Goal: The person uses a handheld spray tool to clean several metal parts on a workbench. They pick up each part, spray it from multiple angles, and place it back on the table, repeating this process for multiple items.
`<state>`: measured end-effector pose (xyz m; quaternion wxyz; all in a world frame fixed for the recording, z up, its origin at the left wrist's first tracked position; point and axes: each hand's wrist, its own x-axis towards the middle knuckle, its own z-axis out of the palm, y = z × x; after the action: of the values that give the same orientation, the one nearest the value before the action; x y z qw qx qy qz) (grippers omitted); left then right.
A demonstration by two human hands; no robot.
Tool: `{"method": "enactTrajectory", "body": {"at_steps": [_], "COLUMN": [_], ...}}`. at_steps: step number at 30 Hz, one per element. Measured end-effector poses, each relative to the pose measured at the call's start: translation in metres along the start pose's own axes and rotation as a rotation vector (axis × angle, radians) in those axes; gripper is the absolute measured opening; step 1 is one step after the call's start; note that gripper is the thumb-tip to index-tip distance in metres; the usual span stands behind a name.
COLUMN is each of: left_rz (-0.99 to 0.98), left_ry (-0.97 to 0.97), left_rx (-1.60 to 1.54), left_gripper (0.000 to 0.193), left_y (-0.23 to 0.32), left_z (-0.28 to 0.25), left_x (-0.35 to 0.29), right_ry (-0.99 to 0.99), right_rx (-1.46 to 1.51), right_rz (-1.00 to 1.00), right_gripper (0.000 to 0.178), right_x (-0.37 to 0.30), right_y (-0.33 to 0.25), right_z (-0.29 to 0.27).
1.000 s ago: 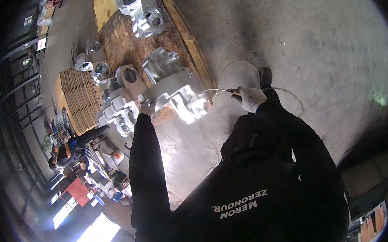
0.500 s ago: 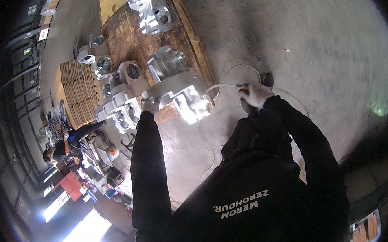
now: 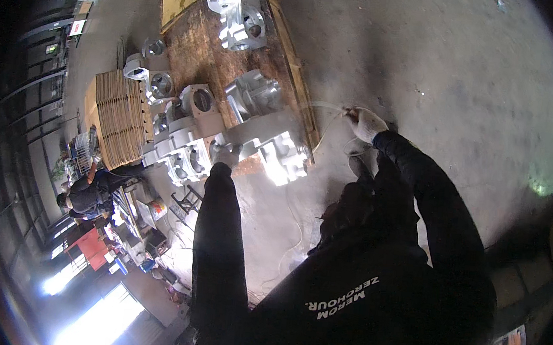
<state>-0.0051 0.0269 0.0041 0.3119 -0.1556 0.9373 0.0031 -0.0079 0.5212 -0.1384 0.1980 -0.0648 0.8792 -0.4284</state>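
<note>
While the left hand (image 3: 226, 154) is resting on the big metal casting (image 3: 272, 148), the right hand (image 3: 366, 123), beside the casting, is gripping a thin hose (image 3: 327, 115); keeping it slack seems wise.

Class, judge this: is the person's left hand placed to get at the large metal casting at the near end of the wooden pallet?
Probably yes: the left hand already seems to rest against the metal casting, with nothing between them; the right hand holds a thin hose off to the side.
</note>
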Motion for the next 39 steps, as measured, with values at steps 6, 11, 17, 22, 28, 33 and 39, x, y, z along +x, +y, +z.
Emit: {"method": "enactTrajectory", "body": {"at_steps": [6, 11, 17, 22, 28, 33, 39], "left_rz": [-0.079, -0.085, -0.055, -0.145, -0.212, -0.211, -0.22], "left_ry": [-0.116, -0.062, -0.014, -0.039, -0.009, 0.007, 0.069], "left_rx": [-0.019, -0.102, 0.0, -0.122, -0.285, -0.315, -0.408], "left_gripper": [0.107, 0.12, 0.116, 0.108, 0.09, 0.085, 0.082], "left_y": [-0.018, -0.03, 0.0, 0.014, 0.0, -0.022, -0.061], "left_z": [0.007, 0.021, -0.001, -0.006, 0.006, 0.039, 0.064], "left_x": [-0.002, -0.007, -0.016, -0.032, -0.025, -0.011, 0.004], "right_ry": [-0.08, -0.202, -0.294, -0.448, -0.46, -0.059, 0.0], "right_rx": [0.233, 0.771, 0.763, 0.821, 0.587, 0.475, 0.007], "right_rz": [-0.014, 0.28, 0.517, 0.606, 0.576, 0.154, -0.151], "right_gripper": [0.02, 0.02, 0.034, 0.042, 0.047, 0.042, 0.036], "right_x": [-0.006, 0.002, 0.02, 0.03, 0.053, 0.058, 0.093], "right_y": [-0.008, -0.017, -0.012, -0.039, -0.041, -0.019, -0.074], "right_z": [0.012, 0.01, 0.024, 0.008, -0.005, -0.028, -0.052]}}
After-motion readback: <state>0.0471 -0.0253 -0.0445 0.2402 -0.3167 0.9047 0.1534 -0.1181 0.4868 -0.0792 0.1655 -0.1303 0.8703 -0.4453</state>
